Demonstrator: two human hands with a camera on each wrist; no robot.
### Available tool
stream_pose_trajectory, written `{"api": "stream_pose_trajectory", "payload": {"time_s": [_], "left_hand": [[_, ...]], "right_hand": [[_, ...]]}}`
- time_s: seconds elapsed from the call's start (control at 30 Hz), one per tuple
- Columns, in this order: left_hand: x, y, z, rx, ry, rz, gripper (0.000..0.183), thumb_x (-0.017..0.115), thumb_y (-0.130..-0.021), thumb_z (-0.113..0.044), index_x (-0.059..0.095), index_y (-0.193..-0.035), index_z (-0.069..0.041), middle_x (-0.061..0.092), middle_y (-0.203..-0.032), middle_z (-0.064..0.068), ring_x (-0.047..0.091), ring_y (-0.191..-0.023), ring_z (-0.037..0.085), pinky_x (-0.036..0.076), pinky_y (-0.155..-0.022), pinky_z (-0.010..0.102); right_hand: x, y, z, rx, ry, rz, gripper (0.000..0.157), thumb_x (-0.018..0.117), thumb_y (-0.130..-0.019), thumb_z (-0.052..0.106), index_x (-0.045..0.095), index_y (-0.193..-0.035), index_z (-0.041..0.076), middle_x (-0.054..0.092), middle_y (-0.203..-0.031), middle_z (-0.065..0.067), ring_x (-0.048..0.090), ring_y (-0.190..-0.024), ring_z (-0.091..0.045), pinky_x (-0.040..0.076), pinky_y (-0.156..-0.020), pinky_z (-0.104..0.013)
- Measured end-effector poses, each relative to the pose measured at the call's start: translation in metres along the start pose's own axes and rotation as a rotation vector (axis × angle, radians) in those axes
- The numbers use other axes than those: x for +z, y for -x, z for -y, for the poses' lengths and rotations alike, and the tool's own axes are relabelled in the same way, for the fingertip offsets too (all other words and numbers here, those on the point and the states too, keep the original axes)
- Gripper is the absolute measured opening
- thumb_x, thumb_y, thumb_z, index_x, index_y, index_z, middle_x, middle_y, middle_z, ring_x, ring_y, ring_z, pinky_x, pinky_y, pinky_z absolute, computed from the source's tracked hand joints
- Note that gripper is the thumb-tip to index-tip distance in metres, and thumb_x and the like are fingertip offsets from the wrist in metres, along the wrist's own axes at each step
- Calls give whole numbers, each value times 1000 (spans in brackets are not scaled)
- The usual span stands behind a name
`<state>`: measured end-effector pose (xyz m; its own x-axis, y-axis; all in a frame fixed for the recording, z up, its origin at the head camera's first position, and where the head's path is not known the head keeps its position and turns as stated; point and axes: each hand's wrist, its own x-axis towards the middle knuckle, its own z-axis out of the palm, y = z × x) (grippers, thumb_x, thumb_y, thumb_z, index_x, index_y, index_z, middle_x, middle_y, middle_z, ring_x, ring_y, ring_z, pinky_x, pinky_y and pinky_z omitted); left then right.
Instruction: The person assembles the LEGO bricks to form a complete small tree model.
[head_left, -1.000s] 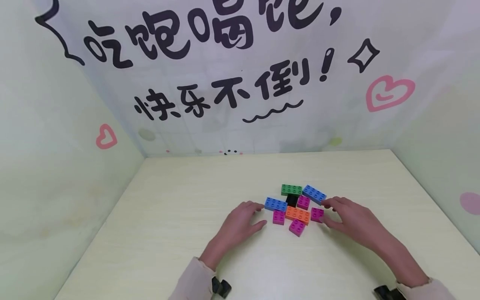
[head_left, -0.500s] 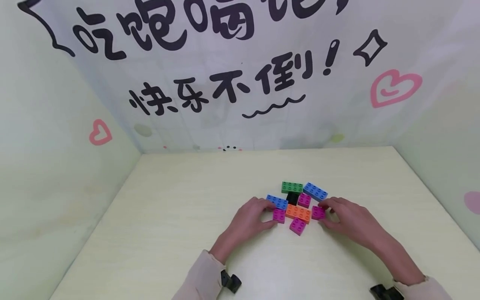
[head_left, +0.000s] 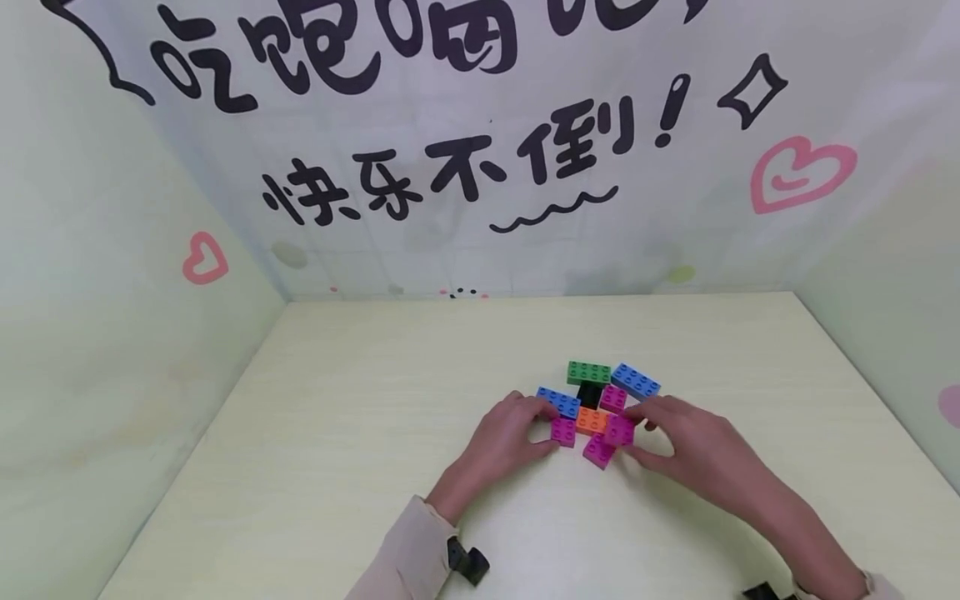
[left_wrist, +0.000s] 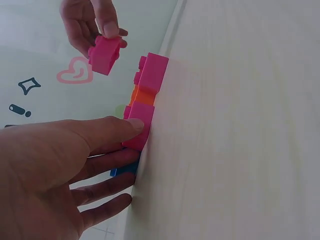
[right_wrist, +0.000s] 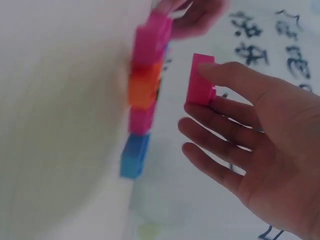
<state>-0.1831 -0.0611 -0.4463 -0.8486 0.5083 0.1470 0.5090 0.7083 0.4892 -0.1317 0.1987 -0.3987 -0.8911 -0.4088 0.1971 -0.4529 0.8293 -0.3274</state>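
Observation:
My right hand (head_left: 697, 437) pinches a small magenta toy building brick (head_left: 619, 431) between thumb and fingers. In the left wrist view this brick (left_wrist: 104, 56) is up off the table, and in the head view it overlaps the orange brick (head_left: 588, 422). My left hand (head_left: 510, 433) pinches a second magenta brick (head_left: 563, 433) low at the table, its thumb on the near face. Its index finger overlaps the left blue brick (head_left: 558, 402). A third magenta brick (head_left: 597, 452) lies in front of the orange one, set at an angle.
Behind the orange brick lie a black brick (head_left: 590, 394) and another magenta brick (head_left: 613, 398). A green brick (head_left: 588, 372) and a second blue brick (head_left: 636, 381) form the back of the cluster. The pale table (head_left: 337, 400) meets printed cloth walls (head_left: 375, 267).
My left hand has moved right and taken hold of the magenta brick there. My right hand has closed on the rightmost magenta brick, raised it and brought it left over the orange brick.

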Motion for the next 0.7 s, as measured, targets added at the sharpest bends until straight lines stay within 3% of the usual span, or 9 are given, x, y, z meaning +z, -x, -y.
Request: {"api": "stream_pose_trajectory", "payload": {"time_s": [0.17, 0.27, 0.43, 0.7], "left_hand": [[0, 1, 1, 9, -16, -6, 35, 81, -82, -29, 71, -112, -15, 66, -101, -8, 50, -88, 6, 45, -76, 18], [0, 1, 1, 5, -13, -2, 35, 81, -83, -29, 71, -112, -15, 65, -100, -8, 50, -88, 6, 45, -75, 18], [0, 1, 2, -16, 29, -9, 34, 82, -82, -29, 71, -111, -16, 63, -98, -8, 49, -87, 7, 44, -74, 18], [2, 0, 5, -64, 131, -26, 30, 82, -81, -23, 71, -108, -17, 63, -97, -8, 54, -90, 10, 45, -75, 21]], "right_hand": [[6, 2, 23, -61, -156, 270, 37, 83, -77, 40, 71, -108, 24, 60, -93, 22, 57, -82, -3, 51, -67, -24], [13, 0, 23, -70, -166, 349, 34, 83, -77, 41, 73, -105, 23, 59, -90, 23, 56, -80, -2, 51, -66, -25], [21, -7, 15, -56, -129, 313, 32, 85, -75, 31, 73, -103, 20, 61, -89, 19, 56, -79, -4, 51, -67, -25], [26, -28, 0, -32, -191, 266, 30, 86, -76, 28, 71, -101, 18, 61, -86, 14, 57, -78, -8, 50, -66, -25]]}}
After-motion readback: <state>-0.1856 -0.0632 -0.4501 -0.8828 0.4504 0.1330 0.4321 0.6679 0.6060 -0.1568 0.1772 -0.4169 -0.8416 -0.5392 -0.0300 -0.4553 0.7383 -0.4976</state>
